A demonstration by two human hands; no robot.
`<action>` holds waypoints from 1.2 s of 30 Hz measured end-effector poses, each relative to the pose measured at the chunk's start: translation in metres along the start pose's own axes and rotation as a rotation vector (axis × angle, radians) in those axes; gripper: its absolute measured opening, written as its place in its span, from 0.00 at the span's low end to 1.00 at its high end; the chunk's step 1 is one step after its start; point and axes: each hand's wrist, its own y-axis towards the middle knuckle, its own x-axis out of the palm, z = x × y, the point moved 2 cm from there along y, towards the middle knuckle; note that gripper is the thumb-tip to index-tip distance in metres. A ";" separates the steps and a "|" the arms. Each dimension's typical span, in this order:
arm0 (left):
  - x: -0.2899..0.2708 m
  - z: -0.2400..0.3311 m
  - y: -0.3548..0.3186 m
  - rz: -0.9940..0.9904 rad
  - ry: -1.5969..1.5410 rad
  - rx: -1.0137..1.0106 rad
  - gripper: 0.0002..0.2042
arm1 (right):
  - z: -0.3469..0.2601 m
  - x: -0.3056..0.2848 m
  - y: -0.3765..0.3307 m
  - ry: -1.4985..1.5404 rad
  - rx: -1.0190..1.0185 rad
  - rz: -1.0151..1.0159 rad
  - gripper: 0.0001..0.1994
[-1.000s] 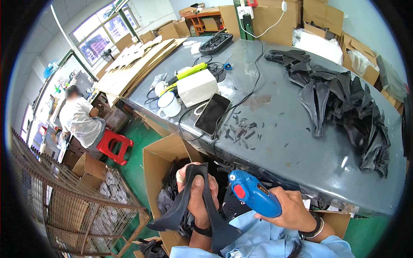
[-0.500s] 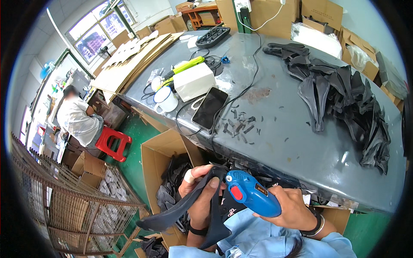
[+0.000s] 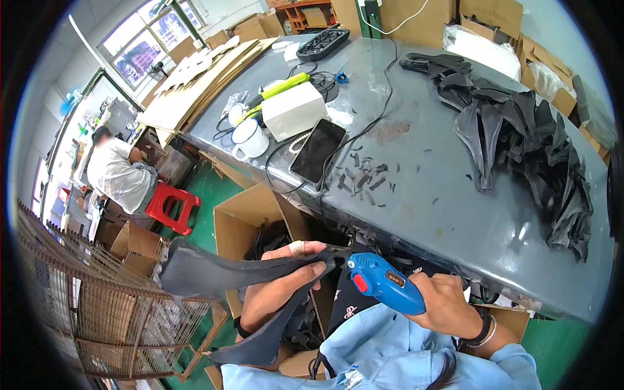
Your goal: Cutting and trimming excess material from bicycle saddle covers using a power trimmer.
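My left hand pinches a dark grey, forked soft piece near its joined end. One long arm of the piece points left and the other hangs down past my wrist. My right hand is wrapped round a blue handheld power tool with a red button. The tool's front end meets the joined end of the piece beside my left fingertips; its tip is too dark to make out. Similar dark grey pieces lie heaped on the right of the grey table, and small dark scraps lie near its front edge.
A phone, a white enamel mug, a white box and cables stand on the table. Below is an open cardboard box of dark pieces. A wire cage stands left. Farther back, a person sits on a red stool.
The forked piece has swung up and left, its long arm now nearly level. My left hand has turned with it. The blue tool has shifted slightly and stays at the joined end.
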 end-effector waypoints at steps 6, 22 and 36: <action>0.000 -0.001 0.009 -0.112 0.100 0.012 0.12 | 0.000 0.004 -0.001 -0.019 0.005 -0.068 0.22; 0.023 -0.015 0.028 -0.231 0.171 0.250 0.12 | -0.015 0.004 0.004 0.108 0.001 0.008 0.21; 0.027 -0.011 0.009 0.512 -0.562 0.801 0.19 | -0.009 0.014 0.003 0.117 0.066 0.029 0.21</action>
